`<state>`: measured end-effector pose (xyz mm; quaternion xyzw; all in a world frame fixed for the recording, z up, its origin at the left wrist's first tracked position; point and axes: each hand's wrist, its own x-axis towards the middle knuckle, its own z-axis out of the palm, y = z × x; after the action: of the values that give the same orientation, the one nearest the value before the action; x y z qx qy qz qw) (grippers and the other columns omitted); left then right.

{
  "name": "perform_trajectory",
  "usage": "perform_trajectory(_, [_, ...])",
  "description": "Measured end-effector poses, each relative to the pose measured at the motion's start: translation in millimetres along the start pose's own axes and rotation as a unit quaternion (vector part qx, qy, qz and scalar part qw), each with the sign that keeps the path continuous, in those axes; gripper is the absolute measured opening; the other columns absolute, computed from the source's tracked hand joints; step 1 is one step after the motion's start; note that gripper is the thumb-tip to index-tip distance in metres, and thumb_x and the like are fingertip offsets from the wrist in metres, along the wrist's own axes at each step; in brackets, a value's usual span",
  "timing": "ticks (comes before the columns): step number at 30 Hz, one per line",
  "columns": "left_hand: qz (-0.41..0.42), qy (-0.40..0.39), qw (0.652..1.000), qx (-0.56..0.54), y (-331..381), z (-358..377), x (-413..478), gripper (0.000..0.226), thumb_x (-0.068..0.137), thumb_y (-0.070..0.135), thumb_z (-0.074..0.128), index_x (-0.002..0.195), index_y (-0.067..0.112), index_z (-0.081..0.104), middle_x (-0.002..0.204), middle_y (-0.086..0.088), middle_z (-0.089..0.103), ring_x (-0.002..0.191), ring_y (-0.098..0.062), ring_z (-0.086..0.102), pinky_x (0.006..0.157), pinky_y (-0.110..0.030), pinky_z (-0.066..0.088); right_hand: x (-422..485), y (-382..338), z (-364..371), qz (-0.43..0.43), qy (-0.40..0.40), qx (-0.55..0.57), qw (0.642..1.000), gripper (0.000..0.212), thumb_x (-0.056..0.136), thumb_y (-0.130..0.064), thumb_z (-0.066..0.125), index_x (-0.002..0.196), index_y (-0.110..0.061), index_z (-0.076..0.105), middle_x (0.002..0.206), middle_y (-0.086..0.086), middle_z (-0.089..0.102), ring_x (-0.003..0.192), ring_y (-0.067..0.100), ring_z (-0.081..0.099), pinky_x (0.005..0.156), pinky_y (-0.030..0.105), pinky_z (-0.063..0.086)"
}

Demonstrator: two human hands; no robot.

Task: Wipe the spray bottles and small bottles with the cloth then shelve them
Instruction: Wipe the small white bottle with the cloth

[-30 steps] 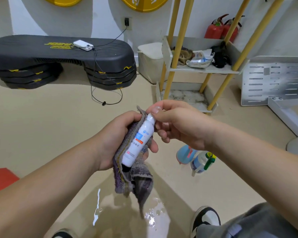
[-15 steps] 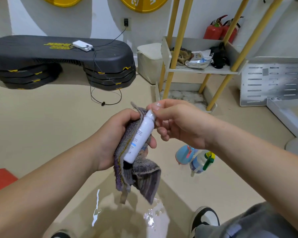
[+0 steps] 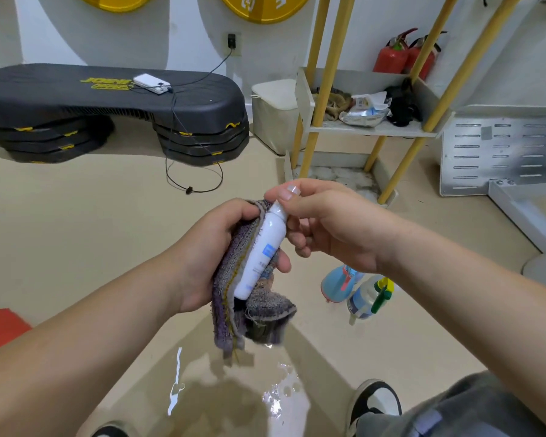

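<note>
A small white bottle [image 3: 260, 252] with a blue label lies tilted against a grey-purple striped cloth [image 3: 234, 298]. My left hand [image 3: 215, 253] holds the cloth wrapped round the bottle's lower half. Thumb and fingers of my right hand [image 3: 325, 225] pinch the bottle's cap end. On the floor behind my right forearm stand a blue spray bottle [image 3: 338, 283] and a clear spray bottle [image 3: 368, 298] with a green-yellow trigger. The yellow-legged shelf rack [image 3: 372, 129] stands at the back right.
The rack's shelf holds rags, a foil bag and a black object. A black aerobic step [image 3: 108, 102] with a charging device lies back left. A white bin [image 3: 275, 115], red extinguishers [image 3: 391, 56] and a metal panel [image 3: 498, 152] stand nearby. A wet patch [image 3: 278, 395] shines by my shoes.
The bottle has turned in the cloth, so its label now shows a different side. The cloth's hanging end has swung and bunched below my left hand.
</note>
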<state>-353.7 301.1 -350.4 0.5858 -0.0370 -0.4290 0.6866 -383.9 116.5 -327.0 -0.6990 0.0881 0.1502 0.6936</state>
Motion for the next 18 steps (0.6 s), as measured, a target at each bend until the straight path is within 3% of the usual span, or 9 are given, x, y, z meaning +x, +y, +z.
perform_trajectory(3, [0.052,0.054,0.995,0.069,-2.5,3.8,3.1,0.042,0.089,0.045,0.051,0.094,0.011,0.075,0.084,-0.026,0.072,0.068,-0.033,0.062,0.072,-0.041,0.051,0.4,0.7,1.3,-0.016,0.022,-0.02,0.999,0.015,0.104,-0.025,0.061,0.102,-0.01,0.061,0.067,0.006,0.049,0.052,0.017,0.045,0.052,0.031,0.036])
perform_trajectory(6, [0.131,0.126,0.959,0.219,-5.9,13.0,3.8,0.035,0.089,0.048,0.06,0.098,0.017,0.071,0.086,-0.012,0.079,0.076,-0.024,0.073,0.076,-0.04,0.059,3.0,3.2,3.9,-0.013,0.087,-0.04,0.995,0.038,0.097,-0.045,0.069,0.093,-0.013,0.048,0.063,0.005,0.047,0.047,0.018,0.047,0.05,0.031,0.037])
perform_trajectory(9, [0.101,0.119,0.972,0.174,-3.8,11.8,5.8,0.036,0.097,0.039,0.053,0.1,0.008,0.071,0.087,-0.018,0.078,0.072,-0.028,0.069,0.073,-0.04,0.058,2.9,2.4,4.3,0.0,0.087,-0.046,0.995,0.044,0.093,-0.053,0.07,0.09,-0.015,0.048,0.063,0.004,0.048,0.048,0.018,0.048,0.05,0.03,0.039])
perform_trajectory(12, [0.075,0.097,0.989,0.084,-2.4,8.8,6.3,0.053,0.081,0.043,0.053,0.099,-0.001,0.076,0.083,-0.027,0.074,0.069,-0.033,0.064,0.08,-0.045,0.052,0.9,0.2,3.4,0.004,0.039,-0.012,0.999,0.027,0.101,-0.036,0.066,0.1,-0.011,0.056,0.068,0.005,0.053,0.053,0.018,0.048,0.052,0.031,0.04])
perform_trajectory(15, [0.068,0.099,0.993,-0.001,-3.0,6.3,9.4,0.046,0.089,0.035,0.048,0.09,0.001,0.078,0.077,-0.035,0.067,0.055,-0.033,0.059,0.061,-0.036,0.052,-0.8,-1.1,2.1,-0.002,0.01,-0.003,1.0,0.008,0.103,-0.013,0.059,0.11,-0.012,0.064,0.069,0.005,0.055,0.054,0.018,0.047,0.053,0.031,0.038])
perform_trajectory(17, [0.061,0.088,0.994,0.008,-1.9,5.0,8.7,0.048,0.093,0.035,0.044,0.091,0.003,0.078,0.075,-0.034,0.067,0.054,-0.033,0.06,0.058,-0.034,0.053,-0.9,-0.5,2.6,-0.015,0.013,-0.022,1.0,0.005,0.104,-0.014,0.059,0.106,-0.011,0.063,0.069,0.004,0.056,0.055,0.017,0.048,0.054,0.032,0.039])
perform_trajectory(18, [0.061,0.087,0.994,0.031,-1.2,4.1,8.7,0.05,0.088,0.042,0.048,0.09,0.004,0.079,0.078,-0.033,0.069,0.059,-0.034,0.062,0.065,-0.039,0.056,-0.9,0.0,3.3,-0.021,0.026,-0.037,0.999,0.008,0.104,-0.018,0.062,0.103,-0.011,0.061,0.069,0.004,0.056,0.055,0.017,0.048,0.054,0.032,0.039])
